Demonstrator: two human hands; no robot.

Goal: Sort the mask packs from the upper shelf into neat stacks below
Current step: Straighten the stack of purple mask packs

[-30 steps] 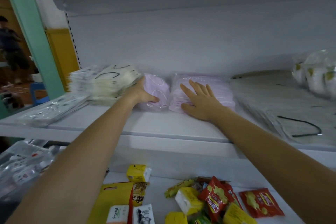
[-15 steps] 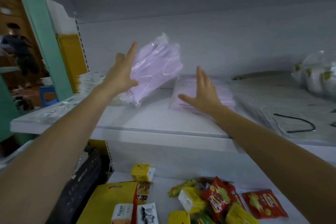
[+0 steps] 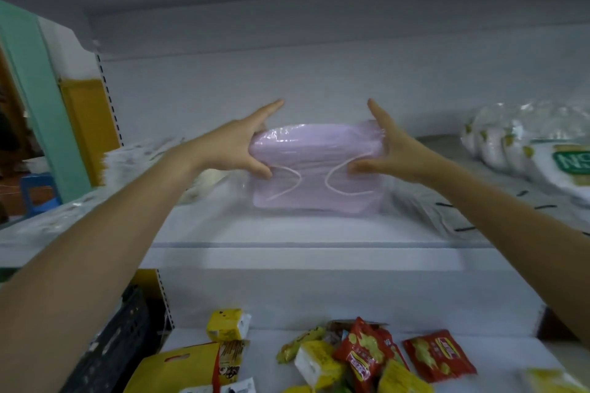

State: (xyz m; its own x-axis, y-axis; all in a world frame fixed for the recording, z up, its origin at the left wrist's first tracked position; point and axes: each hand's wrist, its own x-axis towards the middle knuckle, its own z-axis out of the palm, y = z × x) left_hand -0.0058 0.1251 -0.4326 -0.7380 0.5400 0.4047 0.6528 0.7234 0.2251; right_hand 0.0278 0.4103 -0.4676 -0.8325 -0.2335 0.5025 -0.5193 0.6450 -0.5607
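As both hands [image 3: 233,147] [image 3: 396,153] grip the ends, mask packs [image 3: 319,175] lie between.

Left hand [image 3: 236,150] lifted the left pink pack off the upper shelf [image 3: 287,233], swung it right, now joined with the other into one pink mask stack [image 3: 316,175]. Right hand [image 3: 392,153] went from flat on top to gripping the stack's right end; left hand grips the opposite end.

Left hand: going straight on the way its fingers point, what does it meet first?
Probably the shelf's white back panel; the left hand grips the pink mask packs, fingers aimed past them. Depth is unclear.
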